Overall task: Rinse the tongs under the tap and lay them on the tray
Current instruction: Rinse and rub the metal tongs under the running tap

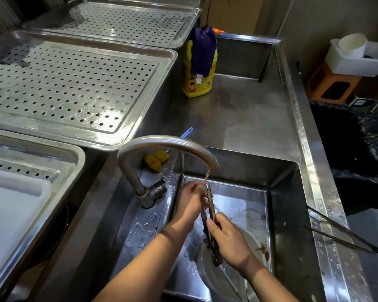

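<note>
A pair of dark metal tongs [210,200] stands nearly upright over the sink [284,192], tips up under the thin stream from the curved tap [162,143]. My right hand [230,240] grips the tongs around their lower half. My left hand [191,200] touches the upper arms of the tongs near the water, fingers curled against them. A perforated steel tray [140,118] lies on the counter to the upper left, wet and bare.
A white plate [252,238] lies in the sink under my hands. Another pair of tongs [340,233] rests across the sink's right rim. A yellow detergent bag [198,68], a yellow sponge [156,160], a second perforated tray [129,20] and a black bin [345,138] surround the sink.
</note>
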Motion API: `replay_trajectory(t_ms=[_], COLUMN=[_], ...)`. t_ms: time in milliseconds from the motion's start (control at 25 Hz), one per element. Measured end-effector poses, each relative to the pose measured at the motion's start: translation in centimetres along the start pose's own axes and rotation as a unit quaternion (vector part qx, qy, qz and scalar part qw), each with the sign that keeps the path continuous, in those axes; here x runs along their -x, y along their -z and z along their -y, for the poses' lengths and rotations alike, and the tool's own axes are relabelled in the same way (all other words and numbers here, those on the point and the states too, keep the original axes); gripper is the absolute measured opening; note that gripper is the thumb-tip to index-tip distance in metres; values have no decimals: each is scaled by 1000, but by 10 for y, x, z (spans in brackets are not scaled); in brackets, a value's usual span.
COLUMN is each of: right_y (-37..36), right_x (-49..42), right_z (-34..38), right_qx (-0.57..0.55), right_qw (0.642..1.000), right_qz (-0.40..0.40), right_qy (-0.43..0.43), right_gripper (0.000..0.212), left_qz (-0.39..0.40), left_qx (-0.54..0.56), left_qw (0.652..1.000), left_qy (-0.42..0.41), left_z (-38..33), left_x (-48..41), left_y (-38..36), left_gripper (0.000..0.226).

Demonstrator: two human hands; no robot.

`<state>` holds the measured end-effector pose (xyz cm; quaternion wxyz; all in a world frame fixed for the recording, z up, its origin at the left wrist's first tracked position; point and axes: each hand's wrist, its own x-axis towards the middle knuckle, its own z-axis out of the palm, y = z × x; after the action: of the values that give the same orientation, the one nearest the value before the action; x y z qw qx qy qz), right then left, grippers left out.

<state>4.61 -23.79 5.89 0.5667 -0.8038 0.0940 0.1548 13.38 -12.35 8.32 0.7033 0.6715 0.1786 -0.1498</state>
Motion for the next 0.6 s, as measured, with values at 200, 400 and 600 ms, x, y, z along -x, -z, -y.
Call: replay_trajectory(t_ms=[200,400,600], right_y=[-9,-9,-4], right_x=[5,7,4], right_z=[-3,-5,-9], right_qx=[-56,-95,-112], right_qw=[998,994,990], right_qz=[-11,-42,-72], right_qy=[-29,-27,-42], right_gripper=[30,34,49], left_qz=[5,13,22], left_qx=[10,-44,-9], left_qw=[999,999,999], left_qy=[31,23,48], left_z=[15,10,15], left_x=[0,-8,-5], left_y=[7,4,-6], left_gripper=[18,20,24])
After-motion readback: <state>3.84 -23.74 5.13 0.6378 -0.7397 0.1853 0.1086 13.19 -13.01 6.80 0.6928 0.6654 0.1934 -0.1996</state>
